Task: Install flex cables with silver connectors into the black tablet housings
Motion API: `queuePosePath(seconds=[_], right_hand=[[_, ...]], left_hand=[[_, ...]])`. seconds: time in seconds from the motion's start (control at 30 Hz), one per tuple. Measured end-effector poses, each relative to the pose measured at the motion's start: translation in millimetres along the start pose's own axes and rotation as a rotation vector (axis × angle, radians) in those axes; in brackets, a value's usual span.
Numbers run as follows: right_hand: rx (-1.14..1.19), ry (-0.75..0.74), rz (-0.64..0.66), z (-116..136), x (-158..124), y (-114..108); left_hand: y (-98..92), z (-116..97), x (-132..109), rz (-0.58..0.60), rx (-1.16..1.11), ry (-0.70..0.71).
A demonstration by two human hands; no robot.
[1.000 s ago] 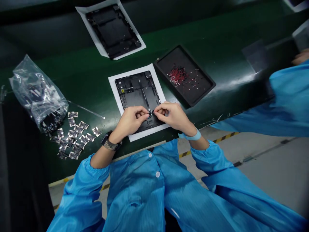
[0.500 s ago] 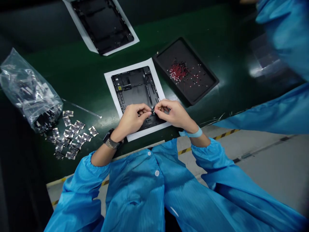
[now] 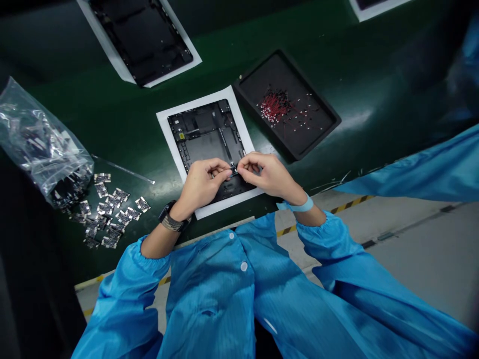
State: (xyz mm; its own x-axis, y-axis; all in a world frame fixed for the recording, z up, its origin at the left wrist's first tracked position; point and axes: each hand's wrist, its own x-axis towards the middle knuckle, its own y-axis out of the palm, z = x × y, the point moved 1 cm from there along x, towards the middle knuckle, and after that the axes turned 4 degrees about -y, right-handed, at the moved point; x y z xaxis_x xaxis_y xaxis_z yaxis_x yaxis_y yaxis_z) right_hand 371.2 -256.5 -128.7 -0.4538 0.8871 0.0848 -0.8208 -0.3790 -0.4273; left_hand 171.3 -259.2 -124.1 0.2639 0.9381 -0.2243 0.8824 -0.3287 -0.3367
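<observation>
A black tablet housing [image 3: 200,144] lies open on a white sheet [image 3: 170,130] in front of me. Over its near end, a small circuit board [image 3: 234,170] sits between my two hands, with a dark ribbon cable [image 3: 223,142] running from it toward the housing's far side. My left hand [image 3: 205,183], thumb and forefinger pinched, grips the board's left end. At the right end, the fingertips of my right hand [image 3: 266,172] are pinched close together on the board. My fingers cover part of it, so whether it rests in the housing is unclear.
Right of the housing, a black tray [image 3: 299,147] holds red and black wires [image 3: 275,105]. Several small boards [image 3: 114,207] lie left, beside a clear plastic bag [image 3: 45,144] and a thin strip [image 3: 125,168]. Another housing [image 3: 144,40] lies beyond. A co-worker's blue sleeve [image 3: 422,167] is at right.
The ribbon cable's far end has swung slightly left over the housing. Both hands keep their pinch on the board. The co-worker's upper sleeve has moved away right, and the view has shifted slightly.
</observation>
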Motion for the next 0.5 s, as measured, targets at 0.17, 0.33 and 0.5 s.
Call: queuePosePath(seconds=[0.17, 0.33, 0.5], right_hand=[[0.019, 0.01, -0.021, -1.2, -0.6, 0.0], [0.003, 0.003, -0.027, -1.7, -0.5, 1.3], [0.019, 0.001, -0.007, -2.1, -0.4, 0.4]], left_hand=[[0.1, -0.2, 0.5, -0.001, 0.003, 0.0], [1.8, 0.0, -0.1, -0.008, 0.005, 0.004], [2.1, -0.9, -1.0, -0.007, 0.008, -0.001]])
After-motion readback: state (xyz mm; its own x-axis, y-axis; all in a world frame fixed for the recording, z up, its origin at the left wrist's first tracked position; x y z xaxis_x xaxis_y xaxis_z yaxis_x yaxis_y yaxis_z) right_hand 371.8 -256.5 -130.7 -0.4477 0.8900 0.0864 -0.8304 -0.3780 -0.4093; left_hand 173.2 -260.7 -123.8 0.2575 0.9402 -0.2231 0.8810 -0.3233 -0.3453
